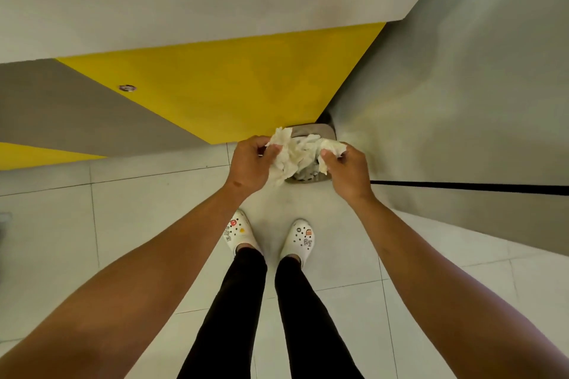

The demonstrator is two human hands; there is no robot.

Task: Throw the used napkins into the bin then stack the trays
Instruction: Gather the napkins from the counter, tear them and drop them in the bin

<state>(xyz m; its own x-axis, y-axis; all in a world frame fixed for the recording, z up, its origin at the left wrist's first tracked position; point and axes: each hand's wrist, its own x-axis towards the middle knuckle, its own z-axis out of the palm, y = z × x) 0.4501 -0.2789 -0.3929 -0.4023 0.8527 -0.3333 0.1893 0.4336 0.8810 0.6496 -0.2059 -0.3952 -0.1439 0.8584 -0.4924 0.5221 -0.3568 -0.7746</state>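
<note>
Both hands' fingers (271, 148) around crumpled napkins (295, 152) above bin (311, 132).

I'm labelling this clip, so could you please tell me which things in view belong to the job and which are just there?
Job: used napkins, gripped by left hand and right hand; bin beneath them.

Just there: white clogs, black strip, tiled floor.

Indoor tiled corner (147, 200), yellow-grey wall (215, 83)
</note>
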